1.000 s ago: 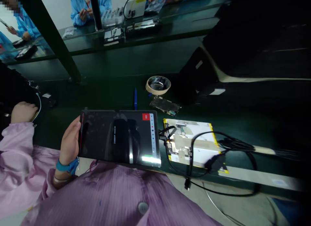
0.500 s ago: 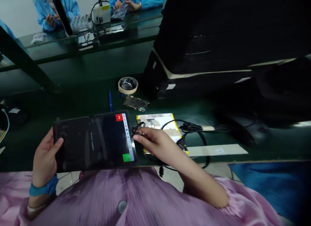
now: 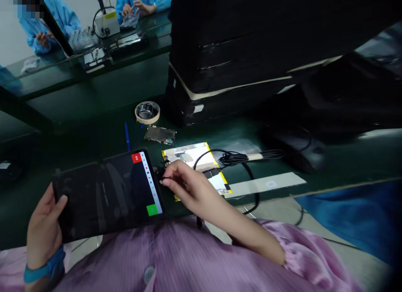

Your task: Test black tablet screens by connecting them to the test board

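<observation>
My left hand (image 3: 47,223) grips the left end of a black tablet (image 3: 103,195), thumb on top of the glass and fingers underneath. The tablet's screen is lit, with a red square, a green square and a pale icon bar along its right end. At that end, my right hand (image 3: 185,183) pinches a small dark cable plug (image 3: 162,179) between thumb and fingertips. Whether the plug sits in the tablet's edge cannot be made out. Below and beyond the right hand lies a white battery pack (image 3: 201,151) with yellow edges, with a black cable (image 3: 234,158) running over it.
Behind the tablet lie a blue pen (image 3: 127,136), a tape roll (image 3: 147,112) and a circuit board (image 3: 160,135). A pale strip (image 3: 266,184) and a computer mouse (image 3: 304,151) are to the right. A large black box (image 3: 220,103) stands behind. Co-workers in blue sit across.
The view has swung, so the bench items appear further left. The tablet has tilted slightly, its left end now lower in the picture. The right hand keeps its pinch near the tablet's right end.
</observation>
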The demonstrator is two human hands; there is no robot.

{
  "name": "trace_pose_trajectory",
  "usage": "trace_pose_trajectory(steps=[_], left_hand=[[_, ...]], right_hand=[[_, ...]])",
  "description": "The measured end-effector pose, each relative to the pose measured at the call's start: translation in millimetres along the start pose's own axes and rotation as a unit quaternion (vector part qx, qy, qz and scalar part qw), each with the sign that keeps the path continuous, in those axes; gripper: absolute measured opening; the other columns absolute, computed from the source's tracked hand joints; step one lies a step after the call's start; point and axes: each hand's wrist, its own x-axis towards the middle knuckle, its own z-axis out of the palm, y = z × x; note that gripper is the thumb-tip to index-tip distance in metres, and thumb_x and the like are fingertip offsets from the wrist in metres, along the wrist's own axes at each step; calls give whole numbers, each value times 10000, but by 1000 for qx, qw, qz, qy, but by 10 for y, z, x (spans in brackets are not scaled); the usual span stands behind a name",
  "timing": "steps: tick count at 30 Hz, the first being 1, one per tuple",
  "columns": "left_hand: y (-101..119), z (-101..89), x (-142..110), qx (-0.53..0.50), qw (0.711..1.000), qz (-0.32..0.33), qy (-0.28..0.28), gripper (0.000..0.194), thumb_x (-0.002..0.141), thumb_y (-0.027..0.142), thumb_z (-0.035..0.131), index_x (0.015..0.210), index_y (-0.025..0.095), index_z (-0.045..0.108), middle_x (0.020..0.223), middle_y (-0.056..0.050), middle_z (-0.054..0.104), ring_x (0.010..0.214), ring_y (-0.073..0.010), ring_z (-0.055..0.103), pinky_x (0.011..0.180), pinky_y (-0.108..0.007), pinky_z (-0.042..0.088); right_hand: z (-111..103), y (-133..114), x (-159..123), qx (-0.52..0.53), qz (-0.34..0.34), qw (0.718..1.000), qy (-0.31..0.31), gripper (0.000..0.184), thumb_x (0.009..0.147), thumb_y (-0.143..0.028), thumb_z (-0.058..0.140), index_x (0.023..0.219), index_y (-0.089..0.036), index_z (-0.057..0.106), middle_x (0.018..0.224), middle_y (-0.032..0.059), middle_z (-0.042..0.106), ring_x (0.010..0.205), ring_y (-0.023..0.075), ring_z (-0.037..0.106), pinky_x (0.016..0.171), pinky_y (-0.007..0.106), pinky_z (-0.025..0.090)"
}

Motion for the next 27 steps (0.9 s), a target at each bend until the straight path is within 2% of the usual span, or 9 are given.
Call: trace_pose_trajectory(steps=[6,11,14,21,24,27], left_hand=[[40,29,-19,-20,1000,-6,1,664,754,366,776,1382,357,561,1428,59,577,1424,-274,405,1231,-384,263],[21,15,-14,-12,1000,8,2,649,785,362,751,1400,340,545,1448,42,561,1427,-276,400,1223,-390,284],[19,23,-19,-17,1000,13,-9,654,776,364,756,1396,322,552,1452,27,558,1432,-282,391,1218,-386,297],[16,48,-30,-52,998,30,-17,662,749,339,785,1374,263,581,1430,-19,581,1412,-275,427,1218,-377,299],[-18,40,-10,-56,997,47,-21,632,758,327,780,1358,270,592,1413,-20,596,1398,-258,449,1214,-378,301],[-64,35,15,-69,996,52,-15,632,746,312,793,1346,243,603,1398,-44,608,1375,-270,477,1207,-402,312]], right_hand=[[97,138,61,83,45,996,1,127,918,-307,535,859,-207,485,747,9,540,660,146,515,577,258,417],[180,154,73,203,100,974,20,255,865,-388,620,818,-202,452,693,-29,524,517,91,449,468,213,348],[213,131,64,216,114,969,25,295,853,-409,642,805,-208,432,650,-54,498,447,70,395,406,197,298],[299,121,-14,150,130,979,49,282,913,-459,554,860,-219,416,635,-62,478,385,82,425,379,214,306],[343,103,-38,4,89,993,73,198,952,-398,487,886,-221,428,701,-3,569,448,123,514,430,247,383],[259,62,-127,-119,25,990,75,179,971,-392,472,960,-213,462,803,59,656,590,190,635,505,281,468]])
